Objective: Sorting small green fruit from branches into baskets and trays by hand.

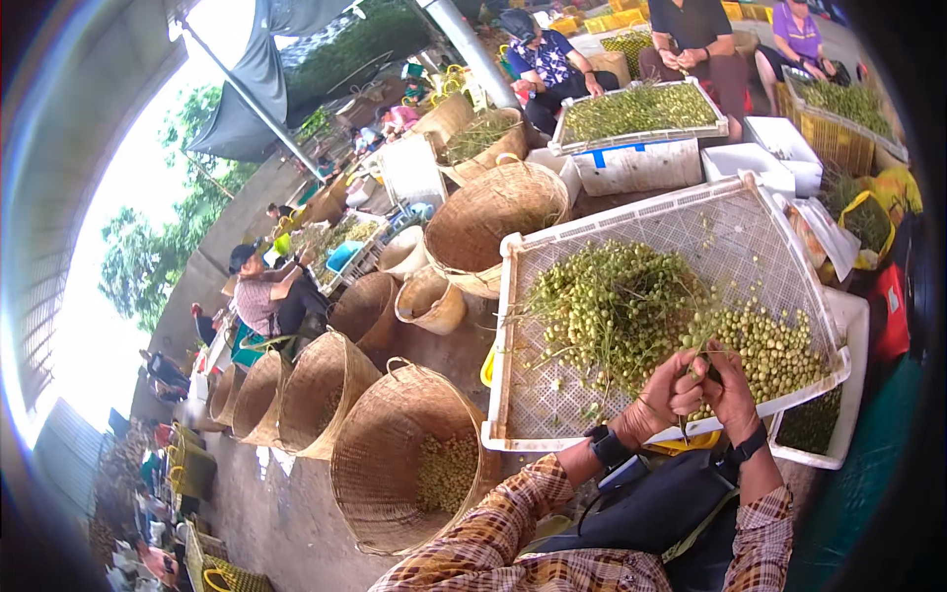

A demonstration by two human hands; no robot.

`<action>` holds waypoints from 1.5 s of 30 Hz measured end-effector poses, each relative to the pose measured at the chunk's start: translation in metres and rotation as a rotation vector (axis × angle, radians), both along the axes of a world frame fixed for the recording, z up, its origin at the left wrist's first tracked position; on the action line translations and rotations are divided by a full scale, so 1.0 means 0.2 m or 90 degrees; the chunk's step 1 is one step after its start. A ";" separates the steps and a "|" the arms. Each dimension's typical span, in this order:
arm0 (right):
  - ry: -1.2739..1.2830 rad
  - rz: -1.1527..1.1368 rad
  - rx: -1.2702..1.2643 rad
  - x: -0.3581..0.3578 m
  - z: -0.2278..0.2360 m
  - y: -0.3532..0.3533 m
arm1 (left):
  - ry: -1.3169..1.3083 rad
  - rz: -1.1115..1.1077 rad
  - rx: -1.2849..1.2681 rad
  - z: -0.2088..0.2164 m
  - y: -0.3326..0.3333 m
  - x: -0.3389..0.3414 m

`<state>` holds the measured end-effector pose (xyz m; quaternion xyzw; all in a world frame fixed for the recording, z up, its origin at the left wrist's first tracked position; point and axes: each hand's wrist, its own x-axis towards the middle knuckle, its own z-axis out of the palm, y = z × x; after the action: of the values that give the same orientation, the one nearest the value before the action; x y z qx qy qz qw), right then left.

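Head view, clock centred on the hands. Left hand (667, 397) curled, right hand (732, 393) close against it; both grasping a thin green sprig (704, 333), a stem end poking out below the fingers. Sprig sits above the near side of a white mesh tray (730, 222), which lies tilted. Heaped stems with round green fruit (612, 301) at 10 to 11 o'clock, on the tray. Loose fruit (784, 355), paler, at 2 o'clock, same tray. White box (856, 395) at 3 to 4, partly under the tray edge. Wicker basket (380, 474) between 8 and 9, fruit in its bottom. Bigger basket (493, 222) at 10. Second tray (718, 126), loaded with stems, just short of 12; co-workers seated behind it.
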<state>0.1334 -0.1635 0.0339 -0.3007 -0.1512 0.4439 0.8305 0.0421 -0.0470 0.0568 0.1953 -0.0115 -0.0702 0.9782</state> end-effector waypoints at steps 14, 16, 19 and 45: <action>-0.342 0.007 -0.090 0.07 0.14 -0.04 | -0.025 0.175 0.454 0.12 0.04 -0.05; -0.215 0.004 -0.023 0.05 0.18 0.01 | 0.052 0.163 0.234 0.09 0.13 -0.04; -0.243 0.011 -0.048 0.08 0.23 -0.06 | 0.043 0.143 0.203 0.15 0.10 0.03; -0.272 -0.226 -0.143 -0.41 0.21 -0.30 | 0.048 0.193 0.526 0.19 -0.23 -0.25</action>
<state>0.0509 -0.2243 0.0754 -0.4987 -0.2174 0.2321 0.8063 -0.0083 -0.0933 0.0947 0.5669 0.0818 0.0686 0.8169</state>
